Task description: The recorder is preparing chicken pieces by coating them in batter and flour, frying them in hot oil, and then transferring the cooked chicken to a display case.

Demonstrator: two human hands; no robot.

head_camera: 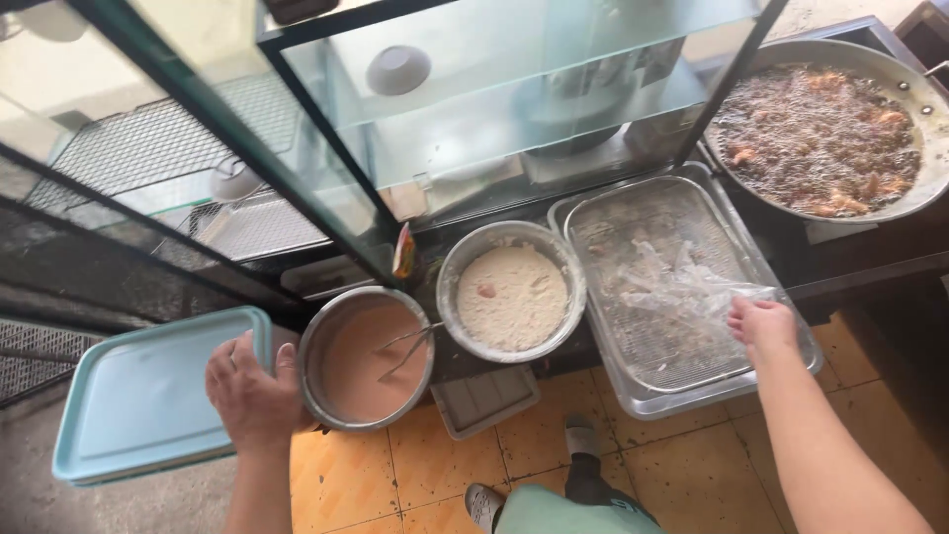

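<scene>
plastic bag, clear and crumpled, lies in the metal tray w/ a wire rack, right of centre in the frame. your right hand sits at the bag's lower right end, fingers curled onto the film there; looks like a pinch but i can't tell how firm. bag's long axis runs from the upper left of the tray down toward that hand, so most of it lies up and left of your fingers. right hand is by far the nearer one.

your left hand is at lower left of the frame, fingers spread, resting on the corner of the light blue lidded container and just beside the rim of the batter bowl. holding nothing that i can see.

around: batter bowl has a wire whisk leaning in it. flour bowl sits between batter bowl and tray, touching the tray's left edge or close to it. big frying pan w/ bubbling oil and browned pieces is upper right, just past the tray's far corner. glass display case fills the upper left and centre. nothing lies between the right hand and the bag.
</scene>
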